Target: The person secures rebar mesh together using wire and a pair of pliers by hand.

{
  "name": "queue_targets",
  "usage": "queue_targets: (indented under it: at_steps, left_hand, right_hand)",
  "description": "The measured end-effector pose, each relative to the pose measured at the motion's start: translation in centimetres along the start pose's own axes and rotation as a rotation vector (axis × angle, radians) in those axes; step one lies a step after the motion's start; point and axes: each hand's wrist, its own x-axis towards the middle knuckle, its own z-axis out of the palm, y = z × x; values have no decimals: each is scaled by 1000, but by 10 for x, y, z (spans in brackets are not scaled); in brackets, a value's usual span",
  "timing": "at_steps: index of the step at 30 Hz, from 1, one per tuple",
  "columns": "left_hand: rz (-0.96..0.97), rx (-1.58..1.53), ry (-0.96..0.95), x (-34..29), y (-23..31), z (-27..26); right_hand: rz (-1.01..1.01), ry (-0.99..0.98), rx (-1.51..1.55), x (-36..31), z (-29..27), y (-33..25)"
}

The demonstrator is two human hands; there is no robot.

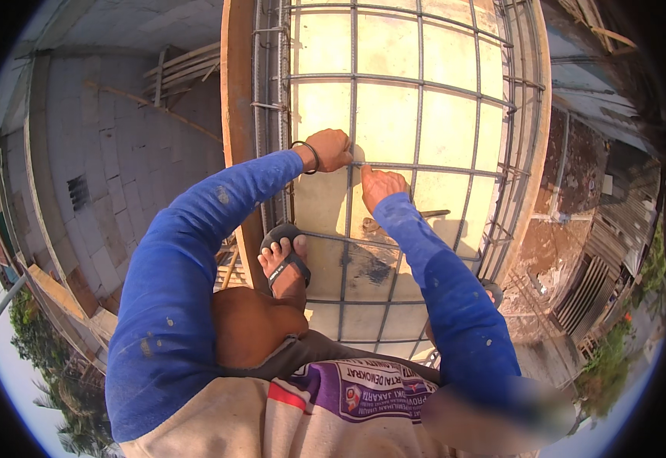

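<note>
- Centre: left hand (333, 150) and right hand (384, 188), fingers curled, close together at the steel bar grid (354, 77); I cannot tell whether they pinch anything.
- Upper centre, beneath: yellow panel (386, 47).
- Upper left: grey blockwork (130, 172).

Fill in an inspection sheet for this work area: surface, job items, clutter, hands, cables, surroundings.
Surface: pale yellow panel between wooden side boards; a dark patch shows lower down, stain or shadow unclear.
Job items: steel bar grid over the panel, with long bars bunched along both sides.
Clutter: dark rod-shaped thing partly behind the right forearm; its kind is unclear.
Left hand: fingers curled at a bar crossing; grip unclear.
Right hand: fingers curled at the same crossing; grip unclear.
Cables: nothing seen.
Surroundings: grey blockwork and timber strips to the left, corrugated sheets to the right, greenery beyond.
</note>
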Motion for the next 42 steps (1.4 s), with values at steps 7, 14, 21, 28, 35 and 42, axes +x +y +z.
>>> queue_targets:
  at_steps: [7,14,21,28,35,42]
  left_hand:
    - [253,164,230,-30,-19,9]
    - [395,35,203,-12,-29,24]
    - [233,125,329,-17,-8,32]
    - [264,166,398,-19,0,39]
    - [314,76,543,-39,-3,34]
    - [237,22,523,-50,-14,60]
  right_hand:
    - [8,-24,-25,0,-10,1]
    - [12,-43,25,2,-5,4]
    - [41,-22,46,0,-14,-2]
    - [163,-84,248,5,-16,-12]
    - [342,-195,385,9,-25,-6]
    - [340,-193,365,10,-13,-5]
